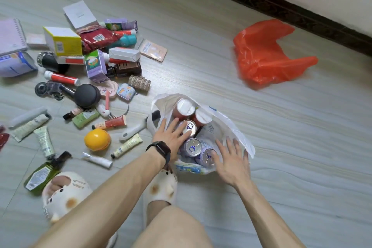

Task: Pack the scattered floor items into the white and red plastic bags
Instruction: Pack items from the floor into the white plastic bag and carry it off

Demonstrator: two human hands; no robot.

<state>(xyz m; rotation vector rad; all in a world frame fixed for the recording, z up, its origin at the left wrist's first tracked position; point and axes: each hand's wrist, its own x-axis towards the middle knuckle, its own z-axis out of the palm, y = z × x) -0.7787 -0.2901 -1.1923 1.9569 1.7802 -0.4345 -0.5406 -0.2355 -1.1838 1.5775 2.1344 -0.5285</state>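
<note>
The white plastic bag stands open on the floor just ahead of my feet. Inside it are three silver-topped cans and two red cups with white lids. My left hand, with a black watch on the wrist, lies flat with straight fingers on the farthest can at the bag's left side. My right hand is spread open over the bag's near right side, fingertips by the nearest can. The red plastic bag lies crumpled and apart, far right near the wall.
A pile of scattered items covers the floor to the left: a yellow box, a red packet, tubes, a yellow ball, a green bottle, a black round case. My slippered feet stand close by. A dark skirting board runs along the wall.
</note>
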